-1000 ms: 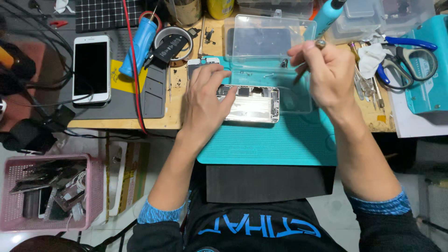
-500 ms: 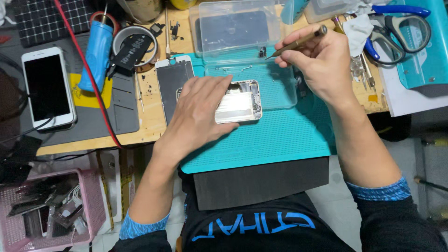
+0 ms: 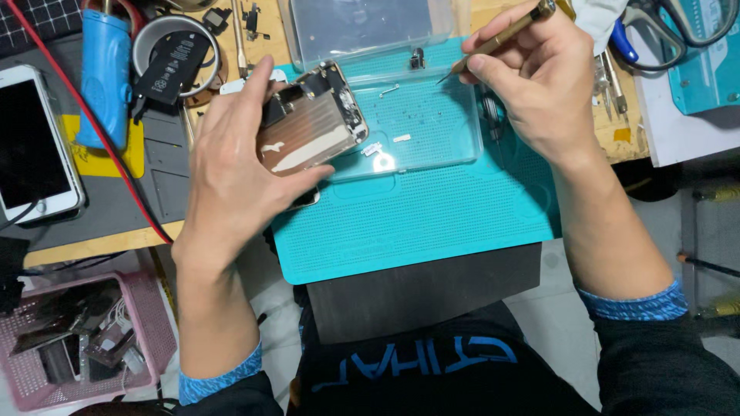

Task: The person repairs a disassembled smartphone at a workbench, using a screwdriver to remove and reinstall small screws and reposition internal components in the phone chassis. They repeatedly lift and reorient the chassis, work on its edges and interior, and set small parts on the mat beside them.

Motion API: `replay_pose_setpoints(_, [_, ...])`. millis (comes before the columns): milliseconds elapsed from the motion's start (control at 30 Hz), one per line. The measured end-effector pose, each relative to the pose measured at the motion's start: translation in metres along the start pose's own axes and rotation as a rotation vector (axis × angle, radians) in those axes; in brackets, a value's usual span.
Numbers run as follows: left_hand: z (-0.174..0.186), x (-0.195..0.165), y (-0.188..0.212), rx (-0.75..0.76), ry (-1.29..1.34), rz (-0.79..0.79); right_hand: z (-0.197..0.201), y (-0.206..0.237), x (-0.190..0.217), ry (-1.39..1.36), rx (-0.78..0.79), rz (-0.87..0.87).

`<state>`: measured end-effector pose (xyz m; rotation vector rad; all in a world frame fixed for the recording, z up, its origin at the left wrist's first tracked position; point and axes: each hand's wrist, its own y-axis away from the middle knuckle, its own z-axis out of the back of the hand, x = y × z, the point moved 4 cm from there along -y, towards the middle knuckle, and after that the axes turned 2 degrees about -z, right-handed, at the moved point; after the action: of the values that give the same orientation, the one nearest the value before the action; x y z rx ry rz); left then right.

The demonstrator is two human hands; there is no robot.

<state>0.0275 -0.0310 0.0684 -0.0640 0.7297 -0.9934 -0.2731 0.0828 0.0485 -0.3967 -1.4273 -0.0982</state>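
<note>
Mat [image 3: 432,223]: on the bench [image 3: 100,243], in front of the person.
Tray [image 3: 420,127]: on the mat's far part — small parts in it.
Opened phone [image 3: 308,123]: in the left hand's [image 3: 231,177] grip, at the tray's left edge.
Screwdriver [image 3: 501,35]: in the right hand [image 3: 532,85], over the tray's right end.
Whole phone [image 3: 31,146]: far left.
Basket [image 3: 77,339]: below the bench's left edge.
Scissors [image 3: 663,27]: far right — behind the right hand.

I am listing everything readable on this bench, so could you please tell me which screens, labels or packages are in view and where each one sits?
White smartphone: far left on the grey mat, flat, black screen dark.
Black rectangular battery: upper left across a round metal tin, small pale label print.
Opened silver phone housing: held tilted in the left hand, no screen showing.
Clear plastic tray: on the teal mat, under the right hand, holds small parts.
</note>
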Motion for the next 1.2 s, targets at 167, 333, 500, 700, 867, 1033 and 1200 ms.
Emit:
replay_pose_setpoints(167, [0.006,0.011,0.009,-0.044,-0.038,0.047,-0.001,0.000,0.003,0.060,-0.010,-0.028])
replay_pose_setpoints(333, [0.007,0.022,0.017,-0.056,-0.039,0.079,-0.002,-0.001,0.006,0.137,-0.024,-0.038])
replay_pose_setpoints(500, [0.001,0.028,0.018,-0.061,-0.016,0.073,-0.011,-0.004,0.013,0.214,0.025,-0.009])
replay_pose_setpoints(700, [-0.007,0.032,0.014,-0.084,0.083,0.097,-0.034,-0.010,0.014,0.179,0.084,-0.016])
replay_pose_setpoints(867, [-0.008,0.033,0.014,-0.091,0.106,0.093,-0.038,-0.014,0.007,0.209,0.091,-0.036])
replay_pose_setpoints(1033, [-0.006,0.028,0.013,-0.097,0.080,0.082,-0.037,-0.014,-0.003,0.231,0.152,-0.027])
replay_pose_setpoints(1200, [-0.010,0.011,0.009,-0.075,0.121,-0.023,-0.034,-0.012,0.002,0.154,0.073,-0.107])
